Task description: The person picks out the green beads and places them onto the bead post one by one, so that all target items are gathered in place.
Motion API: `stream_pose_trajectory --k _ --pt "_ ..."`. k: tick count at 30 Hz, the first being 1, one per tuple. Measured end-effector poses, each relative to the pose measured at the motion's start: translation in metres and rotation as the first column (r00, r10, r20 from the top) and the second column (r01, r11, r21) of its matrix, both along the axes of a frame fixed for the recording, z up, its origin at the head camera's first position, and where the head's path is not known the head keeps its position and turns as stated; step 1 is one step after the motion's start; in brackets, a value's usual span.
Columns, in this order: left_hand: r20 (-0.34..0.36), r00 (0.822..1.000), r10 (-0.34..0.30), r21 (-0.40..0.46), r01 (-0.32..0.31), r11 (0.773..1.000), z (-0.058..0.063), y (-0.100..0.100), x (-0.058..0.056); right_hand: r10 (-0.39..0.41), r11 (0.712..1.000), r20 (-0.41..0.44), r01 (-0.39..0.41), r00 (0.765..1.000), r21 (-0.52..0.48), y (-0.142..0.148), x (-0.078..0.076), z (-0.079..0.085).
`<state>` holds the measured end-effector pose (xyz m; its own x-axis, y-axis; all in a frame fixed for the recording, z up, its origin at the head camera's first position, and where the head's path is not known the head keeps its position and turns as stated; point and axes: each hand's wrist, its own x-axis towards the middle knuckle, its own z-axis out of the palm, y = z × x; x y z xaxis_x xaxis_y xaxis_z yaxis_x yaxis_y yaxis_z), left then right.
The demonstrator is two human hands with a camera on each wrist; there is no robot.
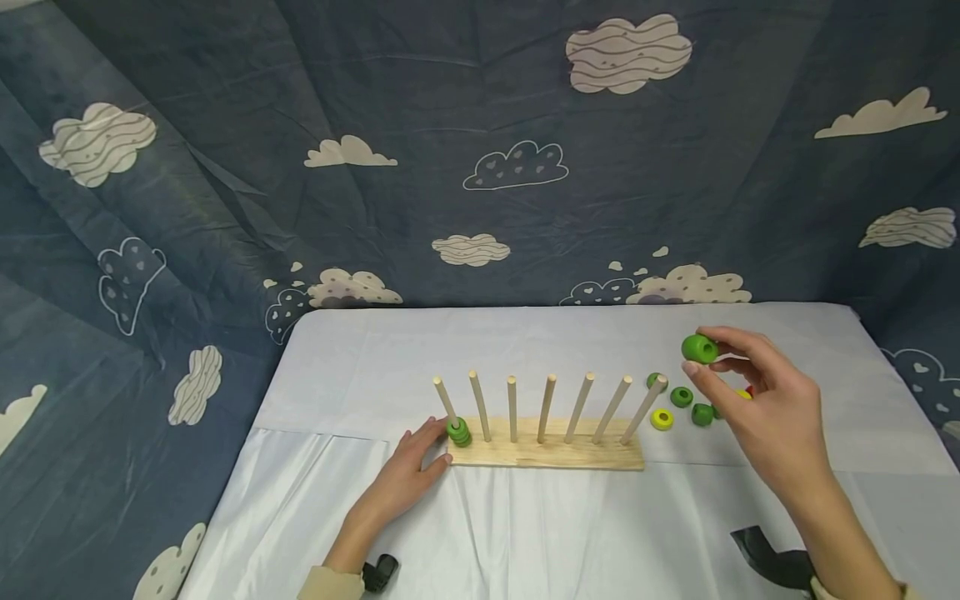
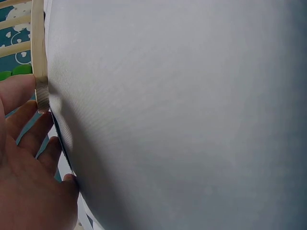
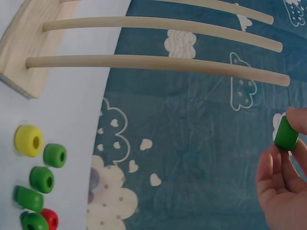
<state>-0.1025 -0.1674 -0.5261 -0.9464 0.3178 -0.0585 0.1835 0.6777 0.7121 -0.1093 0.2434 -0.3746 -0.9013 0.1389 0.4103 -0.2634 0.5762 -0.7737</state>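
Observation:
A wooden peg board (image 1: 577, 454) with a row of several upright pegs stands on the white cloth. Green beads (image 1: 459, 432) are stacked low on its leftmost peg. My left hand (image 1: 408, 467) grips the board's left end, thumb at the front corner and fingers toward the back. In the left wrist view, thumb and fingers (image 2: 21, 117) lie on either side of that end (image 2: 42, 96). Over the loose beads, my right hand (image 1: 776, 400) pinches a green bead (image 1: 699, 348) between thumb and fingers, raised above the table. The right wrist view shows this bead (image 3: 286, 134) beyond the peg tips.
Right of the board lie loose beads: a yellow bead (image 3: 29, 140), several green beads (image 3: 42, 179) and a red bead (image 3: 50, 219). My right hand partly covers them in the head view. A dark cloud-patterned curtain (image 1: 420, 100) hangs behind the white-covered table (image 1: 555, 533).

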Motion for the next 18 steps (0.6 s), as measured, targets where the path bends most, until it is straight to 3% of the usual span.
stream_pose_trajectory --k 10,18 --pt "-0.008 1.0 -0.004 0.002 0.004 1.0 -0.002 -0.001 -0.001 0.082 0.996 -0.051 -0.084 0.995 -0.042 -0.012 -0.003 0.013" --pt "0.011 1.0 0.002 -0.001 -0.002 1.0 -0.001 -0.001 -0.001 0.144 0.989 -0.059 -0.144 0.988 -0.007 -0.023 -0.006 0.022"
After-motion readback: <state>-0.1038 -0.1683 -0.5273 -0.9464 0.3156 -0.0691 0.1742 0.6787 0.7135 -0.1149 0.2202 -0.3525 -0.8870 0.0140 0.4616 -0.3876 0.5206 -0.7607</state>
